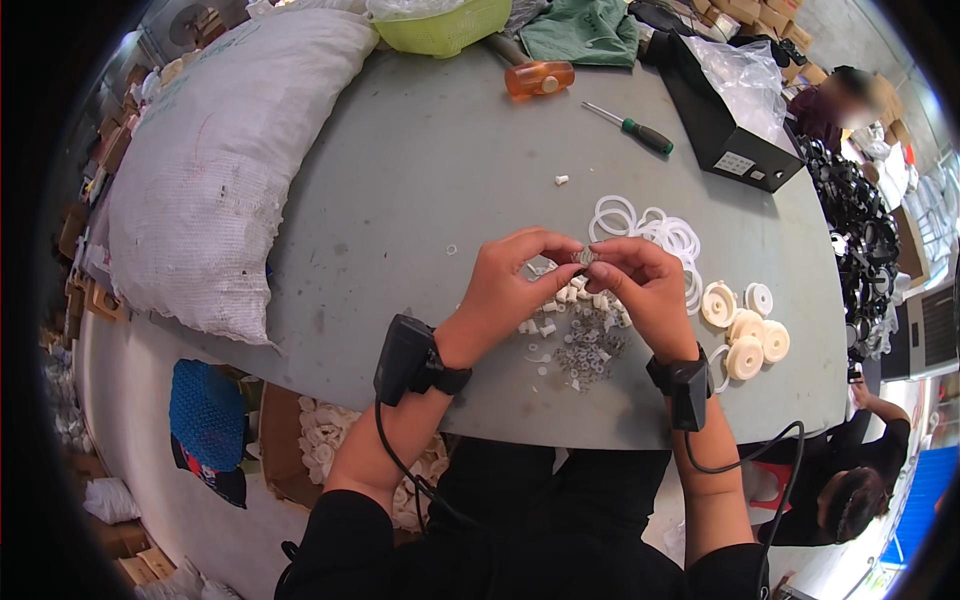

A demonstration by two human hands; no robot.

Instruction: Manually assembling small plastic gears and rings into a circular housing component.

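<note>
My left hand (505, 282) and my right hand (648, 285) meet above the grey table, fingertips nearly touching. Between them they pinch a small grey, ridged piece (584, 257) that looks like a coil spring; the fingers partly cover it. Beneath the hands lies a heap of small cream plastic fittings (548, 328). Nearer to me is a pile of tiny grey and clear parts (585, 362), too small to tell apart. White rings (675, 237) lie just beyond my right hand. To its right are several round cream caps (745, 358).
A stuffed white woven sack (225, 160) fills the table's left side. Toward the back lie an orange-headed mallet (540, 79), a green-handled screwdriver (645, 134), a lime basket (440, 28) and a black box (725, 140). Cables hang from both wrist straps. Other people sit at the right.
</note>
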